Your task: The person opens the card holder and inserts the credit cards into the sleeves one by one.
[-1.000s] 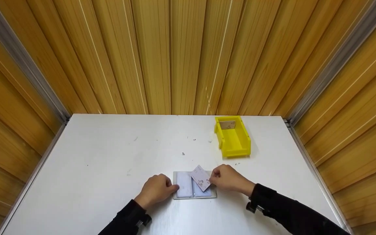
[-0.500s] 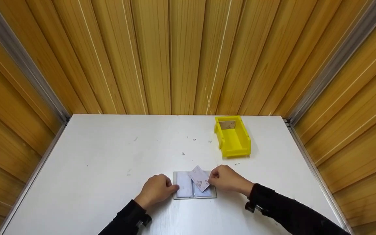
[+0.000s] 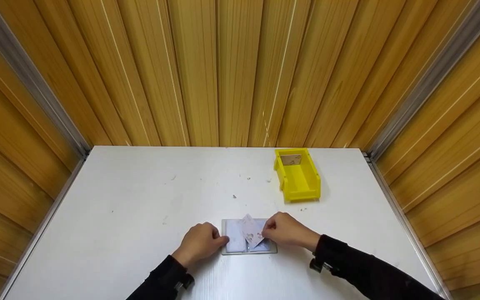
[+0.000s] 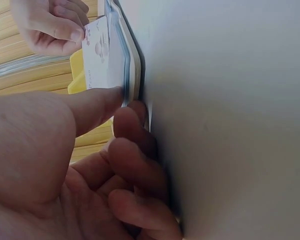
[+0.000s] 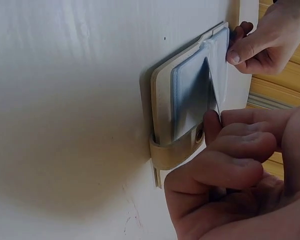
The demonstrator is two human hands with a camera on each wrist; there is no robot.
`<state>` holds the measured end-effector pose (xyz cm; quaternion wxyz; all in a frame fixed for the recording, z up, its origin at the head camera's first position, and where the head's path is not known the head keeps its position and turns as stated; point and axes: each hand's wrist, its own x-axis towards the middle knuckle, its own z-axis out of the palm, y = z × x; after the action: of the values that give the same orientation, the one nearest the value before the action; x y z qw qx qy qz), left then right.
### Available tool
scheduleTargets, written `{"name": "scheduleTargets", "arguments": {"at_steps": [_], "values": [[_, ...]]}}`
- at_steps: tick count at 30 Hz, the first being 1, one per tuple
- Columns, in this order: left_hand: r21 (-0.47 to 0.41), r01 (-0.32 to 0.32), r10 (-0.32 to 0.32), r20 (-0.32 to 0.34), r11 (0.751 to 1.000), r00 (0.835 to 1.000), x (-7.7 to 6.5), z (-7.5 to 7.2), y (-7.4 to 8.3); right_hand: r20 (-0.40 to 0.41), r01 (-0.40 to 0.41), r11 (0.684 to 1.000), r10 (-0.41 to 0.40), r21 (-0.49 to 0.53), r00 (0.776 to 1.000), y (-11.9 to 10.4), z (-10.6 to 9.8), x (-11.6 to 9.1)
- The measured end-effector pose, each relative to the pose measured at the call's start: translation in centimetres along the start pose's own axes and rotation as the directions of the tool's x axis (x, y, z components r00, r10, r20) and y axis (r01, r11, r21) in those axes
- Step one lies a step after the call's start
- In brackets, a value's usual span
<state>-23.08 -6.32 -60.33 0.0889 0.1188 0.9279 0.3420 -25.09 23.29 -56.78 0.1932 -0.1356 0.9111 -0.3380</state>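
A small card holder (image 3: pixel 235 237) lies spread open on the white table, with clear bluish sleeves on both sides. My left hand (image 3: pixel 201 241) grips its left edge, the thumb on top and the fingers curled against the side. Between thumb and index finger, my right hand (image 3: pixel 286 229) pinches a pale card (image 3: pixel 250 234) printed with small flowers. The card slants over the middle fold, and in the right wrist view it appears nearly edge-on, its lower end near the spine. A beige strap (image 5: pixel 175 152) with a snap wraps the holder's right side.
Farther back on the right stands a yellow bin (image 3: pixel 301 195), with another printed card (image 3: pixel 291 159) leaning against its back wall. Wood-patterned panels (image 3: pixel 240 75) enclose the white table (image 3: pixel 140 187) at the back and sides.
My right hand has shifted slightly left and the card has turned, now tilting more upright over the holder's fold. The left hand and holder stay in place.
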Motion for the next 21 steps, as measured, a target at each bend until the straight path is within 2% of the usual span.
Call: {"name": "scheduleTargets", "arguments": {"at_steps": [9,21], "values": [[0.004,0.0,0.0,-0.003,1.0,1.0,0.0,0.1,-0.1,0.029,-0.009,1.0,0.008,0.021,1.0,-0.4,0.4,0.1],[-0.008,-0.029,0.029,-0.018,1.0,0.999,0.0,0.1,-0.2,0.005,0.04,0.999,-0.04,-0.011,0.999,-0.9,1.4,0.1]]}}
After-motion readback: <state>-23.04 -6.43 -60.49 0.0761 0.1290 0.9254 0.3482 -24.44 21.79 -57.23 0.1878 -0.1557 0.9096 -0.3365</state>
